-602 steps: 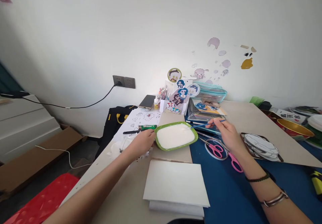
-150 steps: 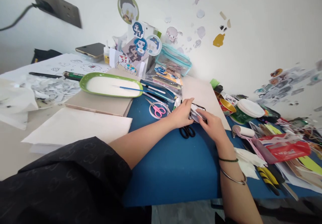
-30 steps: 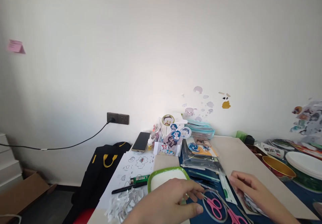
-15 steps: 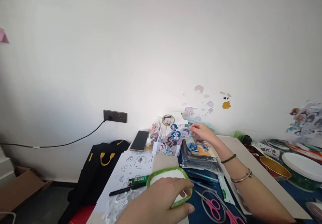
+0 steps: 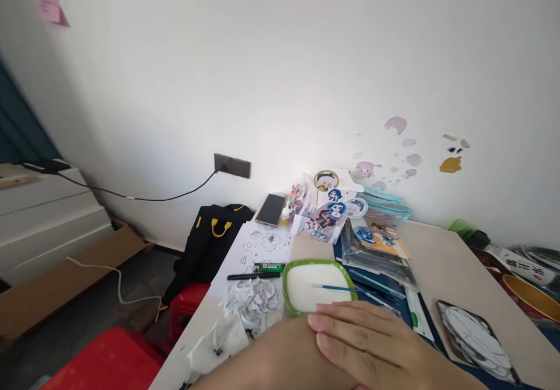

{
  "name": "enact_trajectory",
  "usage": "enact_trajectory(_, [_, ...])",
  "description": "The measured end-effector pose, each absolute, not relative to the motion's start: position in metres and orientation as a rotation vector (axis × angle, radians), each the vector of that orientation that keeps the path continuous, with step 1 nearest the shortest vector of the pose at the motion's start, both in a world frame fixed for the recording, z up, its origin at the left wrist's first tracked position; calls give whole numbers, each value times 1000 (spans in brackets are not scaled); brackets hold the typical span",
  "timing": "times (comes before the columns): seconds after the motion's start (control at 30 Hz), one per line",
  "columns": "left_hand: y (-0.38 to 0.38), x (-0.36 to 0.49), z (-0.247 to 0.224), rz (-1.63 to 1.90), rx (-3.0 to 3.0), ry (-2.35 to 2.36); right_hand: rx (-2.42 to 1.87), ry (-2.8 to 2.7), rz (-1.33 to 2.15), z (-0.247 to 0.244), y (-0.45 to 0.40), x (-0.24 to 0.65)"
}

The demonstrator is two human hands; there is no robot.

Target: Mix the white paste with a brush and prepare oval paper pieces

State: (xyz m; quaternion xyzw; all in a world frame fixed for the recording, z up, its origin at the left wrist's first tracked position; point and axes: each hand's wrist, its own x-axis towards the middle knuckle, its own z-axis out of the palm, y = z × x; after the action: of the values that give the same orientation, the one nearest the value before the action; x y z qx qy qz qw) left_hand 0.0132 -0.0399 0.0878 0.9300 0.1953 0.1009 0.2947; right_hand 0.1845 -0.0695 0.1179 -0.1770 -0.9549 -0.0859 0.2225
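My right hand (image 5: pixel 376 343) lies over my left hand (image 5: pixel 289 349) at the bottom centre, its fingers flat and side by side. The fingers of my left hand are hidden beneath it. Just beyond both hands is a green-rimmed dish (image 5: pixel 286 285) with a white inside. A thin blue brush (image 5: pixel 345 288) rests across the dish's right side. Left of the dish are white paper scraps (image 5: pixel 254 305), a black pen (image 5: pixel 247 276) and a green packet (image 5: pixel 268 267). Character cutouts (image 5: pixel 330 215) stand against a white holder behind the dish.
A phone (image 5: pixel 271 209) lies at the table's back left. Plastic pouches (image 5: pixel 376 256) are right of the cutouts. White cutouts (image 5: pixel 475 337) lie on a dark-edged tray at right. Red stools (image 5: pixel 105 361) and a black bag (image 5: pixel 210 244) are left of the table.
The view has swung left and down. My right hand has come back from the cutouts onto my left hand. The round blue-edged cutout it touched now stands free of it.
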Motion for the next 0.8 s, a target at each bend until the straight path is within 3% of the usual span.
enact_trajectory(0.2, [-29,26,108,-57,2530,127,-680,-2674,-436,126,-77,187])
enact_trajectory(0.47, [-28,42,103,32,2560,-161,-897,-2410,-600,106,-95,190])
enact_trajectory(0.6, [-24,45,90,134,2467,-86,-849,-2409,-690,95,-91,193])
enact_trajectory(0.8, [-24,49,106,229,2354,-6,-817,-2364,-837,86,-78,199])
